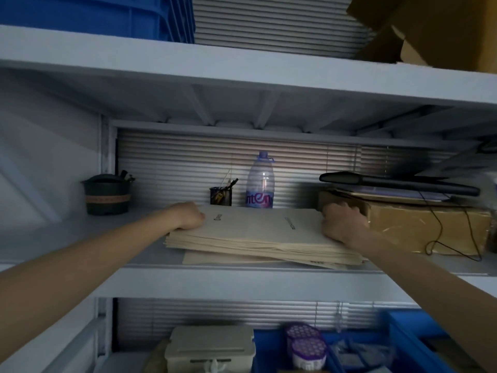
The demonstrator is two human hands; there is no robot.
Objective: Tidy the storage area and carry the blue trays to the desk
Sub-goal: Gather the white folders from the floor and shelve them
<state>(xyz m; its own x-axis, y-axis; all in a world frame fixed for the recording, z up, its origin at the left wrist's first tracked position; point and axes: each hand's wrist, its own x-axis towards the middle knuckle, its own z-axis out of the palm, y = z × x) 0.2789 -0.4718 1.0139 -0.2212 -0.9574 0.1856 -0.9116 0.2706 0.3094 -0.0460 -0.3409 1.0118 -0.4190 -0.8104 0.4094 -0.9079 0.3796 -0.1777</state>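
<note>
blue trays (96, 14): sat untouched above us.
step: tidying; our left hand (188, 215) and right hand (343, 224) each grasped an end of the paper stack (255, 232).
next: we judged squaring it called for even pressure.

An office storage corner: grey metal shelving (242, 281) before window blinds (188, 168), holding blue trays (107, 14), cardboard boxes (430, 232), a pen cup (220, 196).

Matt paper stack (258, 235), glossy plastic bottle (260, 181), taped cardboard box (427, 224).
</note>
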